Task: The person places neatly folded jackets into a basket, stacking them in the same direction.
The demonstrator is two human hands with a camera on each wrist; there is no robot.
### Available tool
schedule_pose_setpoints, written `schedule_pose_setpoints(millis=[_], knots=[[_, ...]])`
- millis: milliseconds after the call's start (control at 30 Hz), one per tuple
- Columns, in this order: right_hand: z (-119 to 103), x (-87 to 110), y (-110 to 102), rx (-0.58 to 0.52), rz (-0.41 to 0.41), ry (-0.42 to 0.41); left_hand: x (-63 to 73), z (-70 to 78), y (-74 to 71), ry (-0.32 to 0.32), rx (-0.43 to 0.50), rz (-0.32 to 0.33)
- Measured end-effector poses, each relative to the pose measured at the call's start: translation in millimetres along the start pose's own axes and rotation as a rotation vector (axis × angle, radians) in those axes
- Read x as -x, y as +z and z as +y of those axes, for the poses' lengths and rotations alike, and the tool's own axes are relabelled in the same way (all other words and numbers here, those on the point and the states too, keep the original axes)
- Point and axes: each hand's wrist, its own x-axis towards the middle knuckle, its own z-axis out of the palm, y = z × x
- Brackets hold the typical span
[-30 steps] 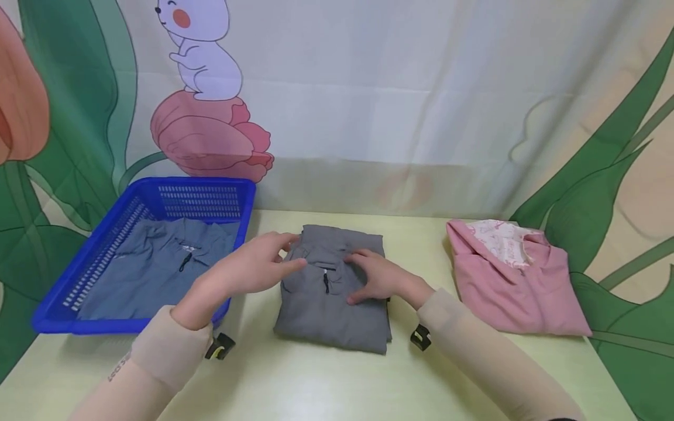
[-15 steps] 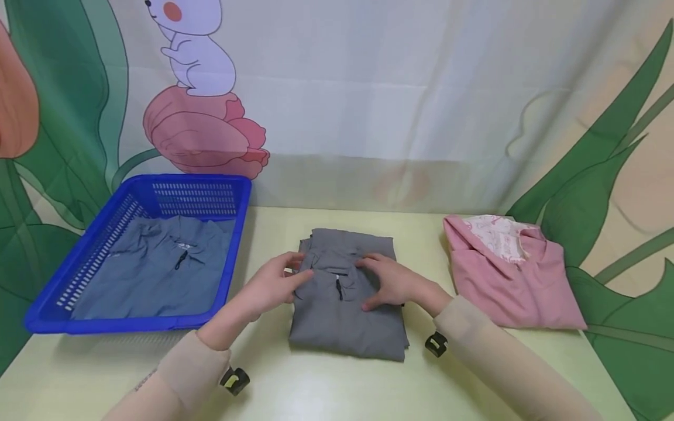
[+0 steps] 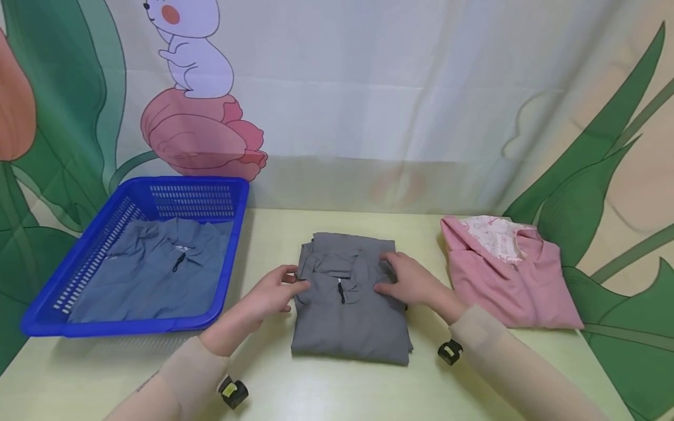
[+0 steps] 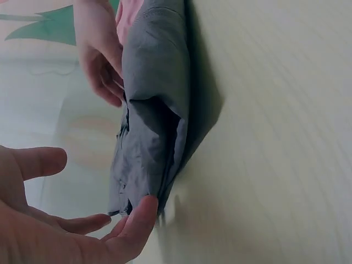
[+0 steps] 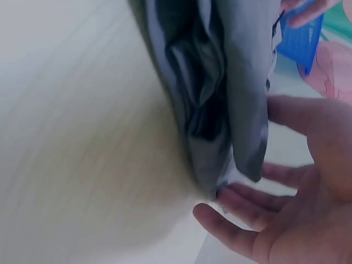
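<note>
A folded grey zip-neck top (image 3: 350, 330) lies on the table, its collar away from me and its black zip pull (image 3: 341, 291) facing up. At its upper left edge is my left hand (image 3: 270, 297), fingers spread and slightly bent; in the left wrist view a fingertip (image 4: 146, 204) meets the folded side. My right hand (image 3: 415, 282) lies over the upper right edge. The right wrist view shows its thumb (image 5: 289, 113) against the top layer and its fingers loosely extended by the end of the folds (image 5: 247, 93). Neither hand grips the cloth.
A blue plastic basket (image 3: 239, 234) holding a folded blue-grey zip-neck top (image 3: 152, 280) stands on the left. To the right lies a folded pink zip garment (image 3: 513, 292) with a patterned lining. A printed curtain (image 3: 337, 117) hangs behind the table (image 3: 274, 374).
The grey top has shifted right and a little towards me. My left hand has followed it at the left edge, while my right hand has drawn outward from its front to the right edge.
</note>
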Motion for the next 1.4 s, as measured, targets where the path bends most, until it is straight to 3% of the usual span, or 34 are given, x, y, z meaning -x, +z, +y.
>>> schedule_pose_setpoints(millis=[167, 400, 600, 833, 1033, 1233, 1400], knots=[[10, 9.6, -10, -0.037, 0.048, 0.167, -4.4, -2.6, 2.7, -0.03, 0.057, 0.0], [15, 21.9, -14, -0.292, -0.085, 0.372, -8.8, -3.8, 4.8, -0.119, 0.174, -0.041], [8, 21.2, -9, -0.45, -0.083, 0.384, -15.7, -2.9, 5.7, -0.143, 0.265, -0.054], [8, 21.1, 1, -0.483, -0.045, 0.367, -23.8, -1.4, 13.0, -0.183, 0.324, -0.063], [11, 20.9, 5, -0.504, -0.07, 0.376, -27.5, -1.2, 19.6, -0.193, 0.316, -0.048], [16, 18.8, 5, -0.739, -0.091, 0.466, -33.1, 0.3, 23.0, -0.163, 0.403, -0.102], [17, 18.2, 9, -0.892, -0.115, 0.457, -30.0, 3.0, 23.3, -0.207, 0.5, -0.142]])
